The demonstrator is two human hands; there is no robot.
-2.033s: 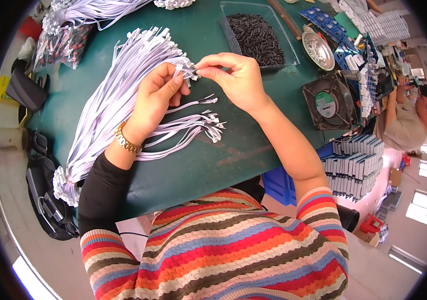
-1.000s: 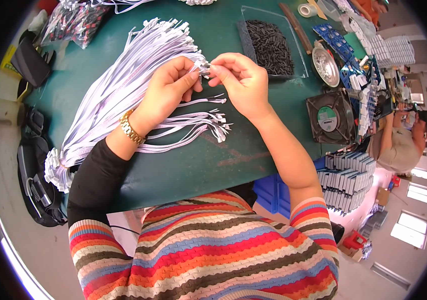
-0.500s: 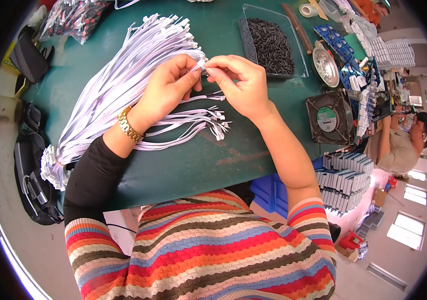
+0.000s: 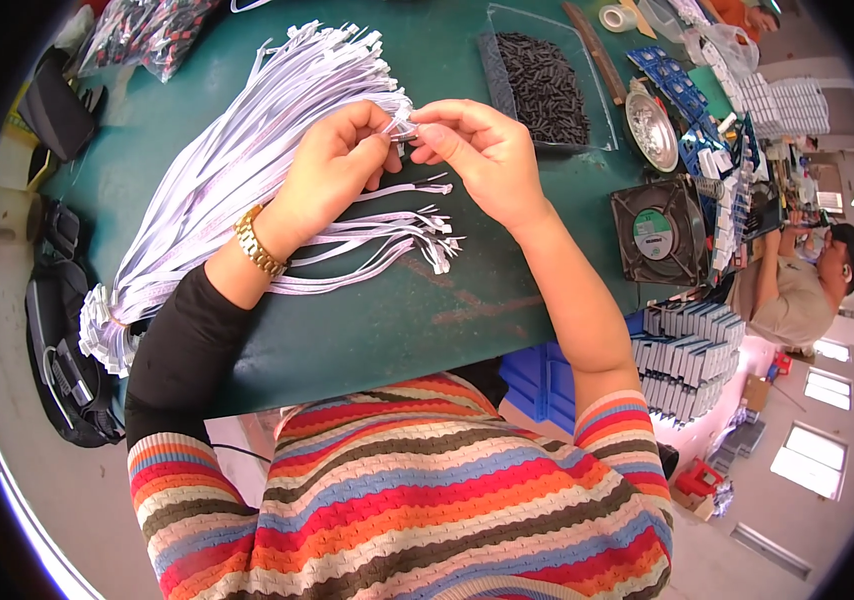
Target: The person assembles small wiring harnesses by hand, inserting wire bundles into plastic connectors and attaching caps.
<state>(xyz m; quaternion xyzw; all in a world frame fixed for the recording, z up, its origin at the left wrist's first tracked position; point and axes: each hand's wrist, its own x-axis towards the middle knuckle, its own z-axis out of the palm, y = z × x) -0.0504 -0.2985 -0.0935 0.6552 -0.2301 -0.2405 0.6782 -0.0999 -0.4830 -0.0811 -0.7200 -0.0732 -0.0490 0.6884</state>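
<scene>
My left hand (image 4: 332, 165) pinches a white flat cable (image 4: 399, 128) close to its end, thumb against the fingers. My right hand (image 4: 492, 165) meets it there, its thumb and fingertips closed around the thin wire ends, which they partly hide. Both hands are raised over the table, in front of a large bundle of white flat cables (image 4: 232, 165) fanned out toward the far side. Below my hands, a smaller group of white cables (image 4: 377, 232) lies with its split ends pointing right. One cable just above that group has a dark tip.
A clear tray (image 4: 597, 95) of short black pieces stands far right on the green table (image 4: 367, 350). Beside it are a metal bowl (image 4: 652, 130), blue circuit boards (image 4: 669, 80) and a square fan (image 4: 657, 235). A bag of red and black parts (image 4: 152, 35) lies far left. Another person (image 4: 807, 290) sits at right.
My right hand has shifted slightly upward, and its fingers have changed their hold. More of the thin wires at the cable's end now shows between my hands.
</scene>
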